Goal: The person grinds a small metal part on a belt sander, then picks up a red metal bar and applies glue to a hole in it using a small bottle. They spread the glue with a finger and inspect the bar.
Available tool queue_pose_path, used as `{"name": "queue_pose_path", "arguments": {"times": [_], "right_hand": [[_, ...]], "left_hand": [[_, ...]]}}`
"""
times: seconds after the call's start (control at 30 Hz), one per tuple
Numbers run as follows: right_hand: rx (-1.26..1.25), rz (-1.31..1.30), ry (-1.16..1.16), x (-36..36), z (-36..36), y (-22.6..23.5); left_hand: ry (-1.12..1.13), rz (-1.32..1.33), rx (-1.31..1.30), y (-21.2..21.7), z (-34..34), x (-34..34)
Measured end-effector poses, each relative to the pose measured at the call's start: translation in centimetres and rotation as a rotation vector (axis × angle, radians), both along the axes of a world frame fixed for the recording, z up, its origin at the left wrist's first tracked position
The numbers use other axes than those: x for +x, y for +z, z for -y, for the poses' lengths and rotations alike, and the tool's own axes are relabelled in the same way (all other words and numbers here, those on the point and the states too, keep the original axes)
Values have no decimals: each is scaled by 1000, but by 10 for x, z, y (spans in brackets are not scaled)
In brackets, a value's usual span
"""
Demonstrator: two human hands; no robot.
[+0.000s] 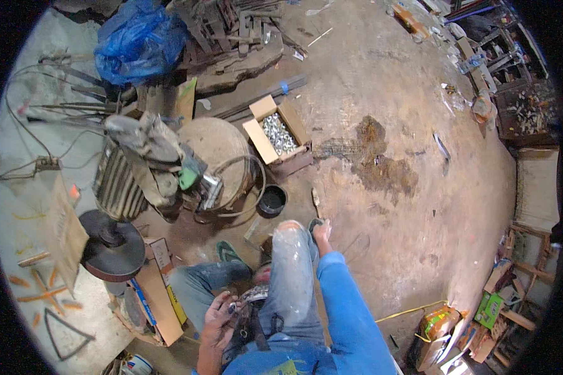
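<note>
i see my left hand (pixel 218 320) low in the view, just above the lower edge, fingers curled together and pinching a small dark metal piece (pixel 232 307) at the fingertips, beside my left thigh. the right hand (pixel 323 232) is further out, reaching past my raised knee (pixel 291 234) in worn jeans; its fingers are blurred and i cannot tell whether they are spread or closed. my left foot in a green sandal (pixel 229 252) rests on the floor just beyond the left hand.

close on my left a cardboard box (pixel 159 294) lies tilted at the floor's edge, with a dark round disc (pixel 111 245) on a stand just above it. past my knee stands a small black pot (pixel 272 201), near a round wooden stump (pixel 218 147) with a cable looped about it and a dusty machine (pixel 150 164) touching its left side. beyond that an open carton of shiny metal parts (pixel 276 132) sits on a block.

the right half is bare dirt floor (pixel 419 225), stained dark in the middle, wide open up to the cluttered racks (pixel 513 81) along the far right edge. a blue plastic sheet (pixel 137 40) and scrap pile close off the far left.
</note>
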State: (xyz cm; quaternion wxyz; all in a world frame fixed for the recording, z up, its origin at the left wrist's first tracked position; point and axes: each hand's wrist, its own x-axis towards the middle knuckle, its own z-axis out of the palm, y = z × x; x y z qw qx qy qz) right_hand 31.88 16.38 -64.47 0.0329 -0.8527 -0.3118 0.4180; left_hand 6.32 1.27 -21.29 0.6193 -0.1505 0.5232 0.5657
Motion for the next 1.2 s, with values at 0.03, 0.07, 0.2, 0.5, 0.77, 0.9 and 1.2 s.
{"name": "queue_pose_path", "arguments": {"times": [0.03, 0.07, 0.2, 0.5, 0.77, 0.9, 1.2], "right_hand": [[43, -5, 64, 0, 3, 26], [47, -32, 117, 2, 4, 55], [368, -131, -33, 57, 22, 222], [-82, -1048, -34, 172, 44, 634], [80, -1323, -337, 214, -73, 725], [127, -1488, -416, 233, -152, 747], [416, -1311, -407, 294, -430, 737]], "left_hand": [[-31, 14, -42, 17, -9, 6], [-55, 22, -78, 35, -19, 15], [-272, 45, -158, 123, -57, 72], [-1310, -998, 186, 251, -144, 232], [-1328, -1159, 717, 329, -259, 291], [-1301, -883, 796, 361, -341, 297], [-1125, -865, 750, 346, -627, 378]]}}
